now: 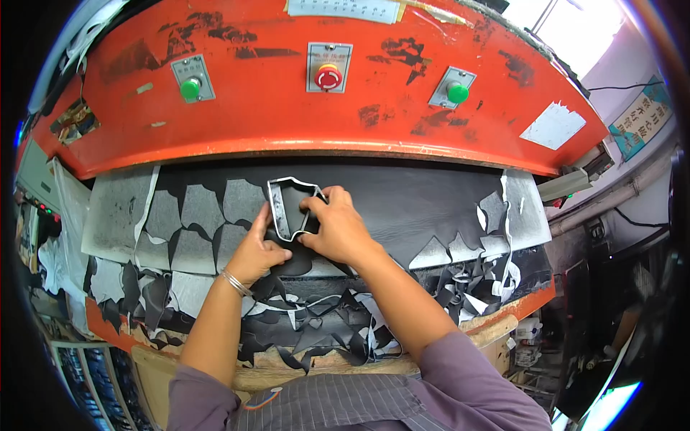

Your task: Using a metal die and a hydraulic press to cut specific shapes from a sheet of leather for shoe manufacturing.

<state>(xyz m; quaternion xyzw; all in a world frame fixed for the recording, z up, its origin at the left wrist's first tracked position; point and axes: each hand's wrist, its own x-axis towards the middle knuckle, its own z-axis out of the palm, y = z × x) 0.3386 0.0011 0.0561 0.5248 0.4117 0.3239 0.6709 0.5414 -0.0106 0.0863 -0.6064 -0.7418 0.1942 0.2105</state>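
A metal cutting die [279,208], an open frame with a bright rim, stands on a black leather sheet [417,197]. My right hand [336,224] is closed on its right wall, with finger or thumb tips inside the frame. At its left wall, my left hand [255,248] holds the die with its fingers, the thumb reaching below the lower corner. The far ends of the left fingers are hidden behind the wall. Left of the die, grey die-cut pieces [201,206] lie in rows, parted by black strips of leather.
Above the sheet spans a red press beam [251,129] with a red stop button [328,77], a left green button [190,88] and a right green button [457,93]. Black and white leather offcuts [460,291] are heaped along the front edge. A wooden rail [492,330] runs nearer me.
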